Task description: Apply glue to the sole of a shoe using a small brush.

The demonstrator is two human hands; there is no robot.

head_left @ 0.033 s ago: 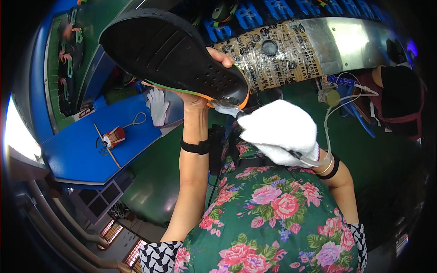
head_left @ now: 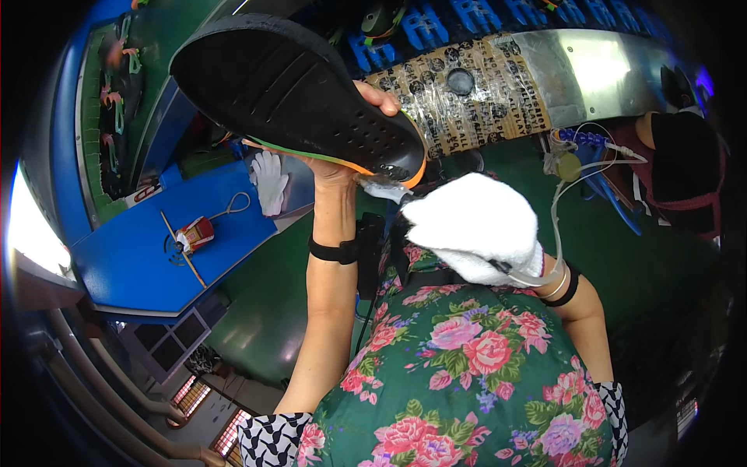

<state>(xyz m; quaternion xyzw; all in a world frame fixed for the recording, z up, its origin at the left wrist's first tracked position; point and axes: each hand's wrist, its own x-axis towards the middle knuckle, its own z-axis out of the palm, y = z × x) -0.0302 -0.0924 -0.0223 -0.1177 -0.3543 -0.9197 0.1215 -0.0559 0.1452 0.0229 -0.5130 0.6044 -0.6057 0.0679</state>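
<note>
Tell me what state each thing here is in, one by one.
Shoe sole: held up aslant, wide end at upper left
Left hand: bare, closed on the sole
Right hand: inside a white glove, closed around the brush
Brush: tip at the sole's narrow end
Hose: slack, curved
Spare glove: off, lying down
Bench: partly covered with taped cardboard

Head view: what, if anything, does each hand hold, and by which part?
Left hand: the black shoe sole, by the edges of its narrower, dotted half. White-gloved right hand: a brush-like tool, behind its clear tip; exact place hidden.
</note>
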